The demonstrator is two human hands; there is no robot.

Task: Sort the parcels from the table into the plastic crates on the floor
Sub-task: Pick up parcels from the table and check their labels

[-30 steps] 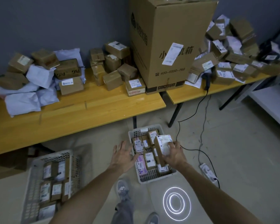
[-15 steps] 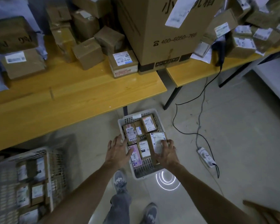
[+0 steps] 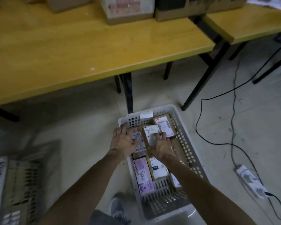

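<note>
- Right hand (image 3: 162, 148) holds the parcel (image 3: 150, 133): fingers (image 3: 160, 135) curl over its labelled top face, thumb hidden, so the closure is narrow and bears on the box.
- Left hand (image 3: 122, 140) holds nothing; its fingers lie straight and spread, flat on the packed boxes (image 3: 137, 140) just left of the parcel.
- Parcel location: inside the crate (image 3: 183, 132) on the floor, far half, between the packed boxes and a labelled box (image 3: 163, 123) at the far right corner. Whether it is fully seated cannot be told.
- Purpose, as judged: the flat left hand steadies the packed boxes so the slot does not close, while the right hand guides the parcel down label-up, which leaves the label readable.
- Pose: both forearms reach forward and down from the near edge and converge over the crate; palms face down.
- Other items: the table (image 3: 88, 54) stands beyond the crate; a second crate (image 3: 0, 172) sits at near left, blurred.
</note>
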